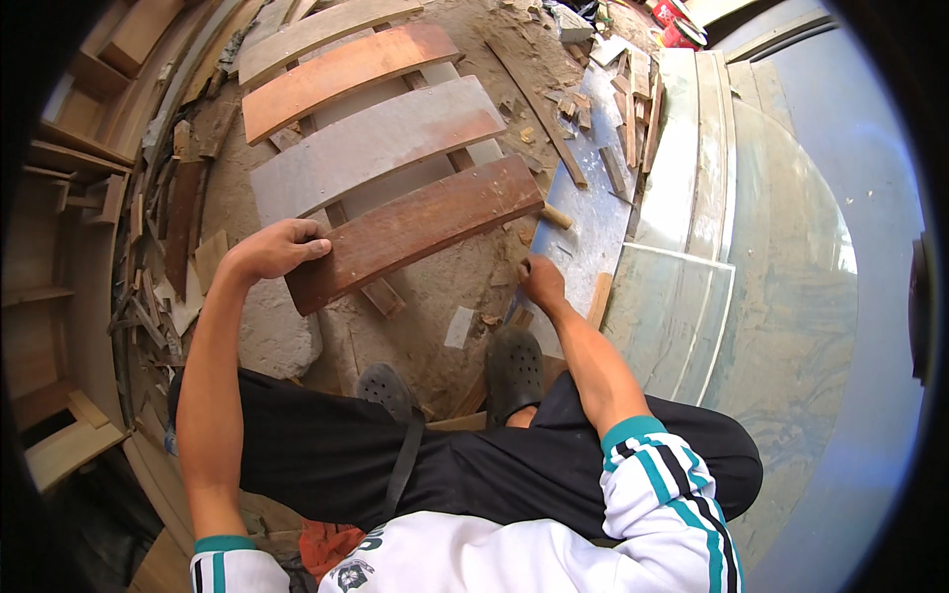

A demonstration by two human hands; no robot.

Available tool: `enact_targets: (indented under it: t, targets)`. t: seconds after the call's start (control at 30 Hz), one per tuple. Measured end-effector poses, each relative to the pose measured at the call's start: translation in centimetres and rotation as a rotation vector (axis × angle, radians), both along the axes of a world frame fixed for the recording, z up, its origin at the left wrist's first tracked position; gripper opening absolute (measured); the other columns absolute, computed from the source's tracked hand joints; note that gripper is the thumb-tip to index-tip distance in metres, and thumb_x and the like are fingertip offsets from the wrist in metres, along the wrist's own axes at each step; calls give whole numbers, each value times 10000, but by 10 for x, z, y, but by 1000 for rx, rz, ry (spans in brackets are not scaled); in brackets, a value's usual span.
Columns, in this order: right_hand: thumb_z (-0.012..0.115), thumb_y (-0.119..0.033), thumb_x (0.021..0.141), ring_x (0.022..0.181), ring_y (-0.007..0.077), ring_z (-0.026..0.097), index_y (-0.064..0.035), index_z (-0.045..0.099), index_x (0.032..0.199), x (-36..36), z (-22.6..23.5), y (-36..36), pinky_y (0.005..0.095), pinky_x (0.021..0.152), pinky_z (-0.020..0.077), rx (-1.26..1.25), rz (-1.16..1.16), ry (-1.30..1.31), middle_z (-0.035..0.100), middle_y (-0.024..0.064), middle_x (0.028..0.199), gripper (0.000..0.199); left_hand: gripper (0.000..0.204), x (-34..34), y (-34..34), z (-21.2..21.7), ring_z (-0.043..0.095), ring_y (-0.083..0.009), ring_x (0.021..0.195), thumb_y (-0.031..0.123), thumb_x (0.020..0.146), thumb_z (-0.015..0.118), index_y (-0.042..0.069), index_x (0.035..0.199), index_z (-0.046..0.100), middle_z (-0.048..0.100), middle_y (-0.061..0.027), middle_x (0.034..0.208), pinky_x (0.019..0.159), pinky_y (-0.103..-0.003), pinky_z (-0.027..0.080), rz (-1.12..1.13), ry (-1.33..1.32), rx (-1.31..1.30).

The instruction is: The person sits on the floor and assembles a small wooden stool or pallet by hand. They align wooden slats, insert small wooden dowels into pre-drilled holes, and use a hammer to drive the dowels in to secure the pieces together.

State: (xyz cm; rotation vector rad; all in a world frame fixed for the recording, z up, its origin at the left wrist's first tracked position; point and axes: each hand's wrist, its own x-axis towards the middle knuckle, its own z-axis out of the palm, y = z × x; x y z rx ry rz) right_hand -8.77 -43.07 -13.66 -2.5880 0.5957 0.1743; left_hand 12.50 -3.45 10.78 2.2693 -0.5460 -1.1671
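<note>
My left hand (282, 249) grips the left end of a dark reddish-brown wooden board (425, 229), its thumb resting near the board's upper edge. This board is the nearest in a row of slats lying across two narrower wooden rails. Beyond it come a greyish slat (381, 143), an orange-brown slat (351, 79) and a pale slat (331, 38). My right hand (542, 282) is closed, to the right of the dark board and apart from it. What its fingers hold, if anything, is hidden. A short round wooden piece (557, 216) lies just beyond that hand.
Wood offcuts (633, 99) lie on a bluish dusty sheet (583, 208) at the right. Beside it are glass panes (672, 316). Wooden shelving (40, 267) and scrap strips line the left. Red cans (680, 30) stand at the back. My feet in dark clogs (514, 371) are close by.
</note>
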Motion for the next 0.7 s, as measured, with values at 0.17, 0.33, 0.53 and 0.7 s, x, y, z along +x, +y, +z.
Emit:
enact_targets:
  t: [0.17, 0.33, 0.53, 0.7]
  targets:
    - [621, -198, 894, 1000, 378, 644, -70, 674, 965, -11, -19, -51, 465, 861, 512, -33, -374, -76, 685, 192, 1033, 156, 349, 2, -5, -1, 550, -164, 869, 319, 997, 603, -19, 1074, 642, 637, -60, 911, 819, -340, 464, -12, -4, 24]
    - [635, -174, 890, 1060, 360, 626, -85, 665, 1026, -25, -24, -75, 443, 897, 498, -42, -562, -11, 672, 164, 1077, 165, 334, 0, -8, 4, 585, -193, 872, 299, 989, 603, -14, 1092, 655, 665, -97, 937, 817, -351, 478, -23, -60, 90]
    - [645, -191, 904, 1057, 352, 606, -110, 675, 1055, -17, -18, -72, 451, 912, 494, -71, -364, -76, 647, 144, 1067, 174, 343, -7, -13, 14, 658, -271, 929, 284, 975, 608, 0, 1155, 674, 712, -166, 1021, 845, -381, 500, -20, -125, 142]
    - [688, -207, 877, 963, 337, 628, -103, 680, 994, -13, -21, -67, 448, 825, 518, -107, 140, -242, 628, 124, 994, 157, 339, -6, -22, 16, 649, -305, 903, 267, 965, 612, -38, 1103, 665, 695, -197, 990, 826, -397, 498, -73, -182, 149]
